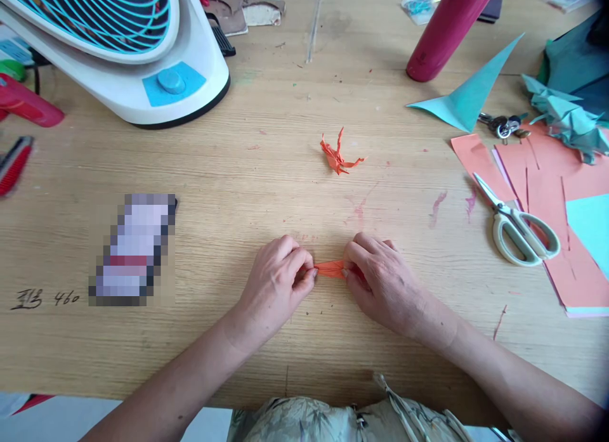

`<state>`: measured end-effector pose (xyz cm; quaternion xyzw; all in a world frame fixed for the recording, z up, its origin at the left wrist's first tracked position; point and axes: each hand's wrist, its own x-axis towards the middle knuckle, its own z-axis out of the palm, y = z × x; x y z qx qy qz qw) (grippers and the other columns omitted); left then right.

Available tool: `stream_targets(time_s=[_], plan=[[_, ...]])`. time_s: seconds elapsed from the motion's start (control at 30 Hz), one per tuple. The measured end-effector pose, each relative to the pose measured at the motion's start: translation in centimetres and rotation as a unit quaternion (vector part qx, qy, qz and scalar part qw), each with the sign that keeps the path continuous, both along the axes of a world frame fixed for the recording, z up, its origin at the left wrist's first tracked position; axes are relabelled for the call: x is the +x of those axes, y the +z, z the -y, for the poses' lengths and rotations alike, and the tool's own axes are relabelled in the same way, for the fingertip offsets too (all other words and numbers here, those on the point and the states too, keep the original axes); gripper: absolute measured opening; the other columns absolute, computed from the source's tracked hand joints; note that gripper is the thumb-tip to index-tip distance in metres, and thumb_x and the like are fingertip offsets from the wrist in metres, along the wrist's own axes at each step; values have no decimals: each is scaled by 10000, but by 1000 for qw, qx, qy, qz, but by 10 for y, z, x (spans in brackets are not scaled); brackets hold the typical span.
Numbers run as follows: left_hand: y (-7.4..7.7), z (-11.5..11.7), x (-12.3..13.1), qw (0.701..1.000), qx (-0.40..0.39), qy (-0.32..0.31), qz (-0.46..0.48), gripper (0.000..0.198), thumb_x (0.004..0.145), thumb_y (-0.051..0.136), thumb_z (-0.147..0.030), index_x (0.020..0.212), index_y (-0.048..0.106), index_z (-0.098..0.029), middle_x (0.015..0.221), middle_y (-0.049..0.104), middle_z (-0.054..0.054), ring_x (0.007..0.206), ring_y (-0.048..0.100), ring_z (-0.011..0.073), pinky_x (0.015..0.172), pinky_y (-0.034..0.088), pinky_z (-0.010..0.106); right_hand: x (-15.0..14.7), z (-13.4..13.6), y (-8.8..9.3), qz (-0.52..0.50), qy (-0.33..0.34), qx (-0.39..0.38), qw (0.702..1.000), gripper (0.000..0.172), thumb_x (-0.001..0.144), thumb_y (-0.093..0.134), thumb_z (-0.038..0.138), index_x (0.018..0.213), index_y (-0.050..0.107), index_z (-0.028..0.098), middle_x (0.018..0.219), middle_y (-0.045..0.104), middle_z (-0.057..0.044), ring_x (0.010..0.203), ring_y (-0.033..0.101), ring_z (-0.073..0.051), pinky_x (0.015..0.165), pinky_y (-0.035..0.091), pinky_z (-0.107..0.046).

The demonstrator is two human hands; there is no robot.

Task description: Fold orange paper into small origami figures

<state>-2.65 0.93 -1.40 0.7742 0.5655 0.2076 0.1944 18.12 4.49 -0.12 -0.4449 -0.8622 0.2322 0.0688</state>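
Observation:
A narrow strip of folded orange paper [330, 269] stretches between my two hands, low over the wooden table. My left hand [280, 274] pinches its thin left tip between thumb and fingers. At the other end, my right hand [380, 280] grips the paper, with its fingers curled and covering that end. Creases run lengthwise along the part that shows. Farther up the table lies a small orange origami figure [337, 155] with several thin pointed limbs; neither hand touches it.
White-handled scissors [521, 229] rest on orange paper sheets [580, 264] at right. Behind them are keys [503, 126], a folded teal paper [464, 99], a teal origami figure [568, 115] and a magenta bottle [445, 33]. A white fan [195, 80] and a pixelated phone [136, 245] are left.

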Motion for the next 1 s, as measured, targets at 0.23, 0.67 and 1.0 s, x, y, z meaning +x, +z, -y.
stream_targets(time_s=[0.23, 0.67, 1.0], plan=[[-3, 8, -8, 997, 52, -31, -36, 150, 989, 482, -152, 878, 583, -161, 906, 575, 60, 858, 568, 200, 802, 488, 362, -1, 0, 2, 0, 2, 4, 1000, 136, 882, 453, 131, 767, 447, 203, 841, 533, -44, 777, 518, -203, 735, 344, -339], [9, 21, -4, 967, 150, -186, -91, 364, 1001, 467, -136, 1348, 568, -96, 1355, 642, 126, 1264, 561, 264, 1062, 422, 420, -1, 0, 3, 16, 11, 10, 1000, 126, 894, 459, 136, 788, 465, 204, 876, 548, -53, 802, 529, -212, 757, 349, -348], [-2, 36, -2, 962, 89, -182, -185, 513, 1050, 391, -353, 1479, 439, -75, 1565, 448, 115, 1433, 431, 274, 1209, 260, 492, -1, -1, 2, 0, 7, -5, 1000, 125, 873, 463, 109, 785, 480, 196, 881, 563, -62, 784, 522, -201, 759, 362, -334]])
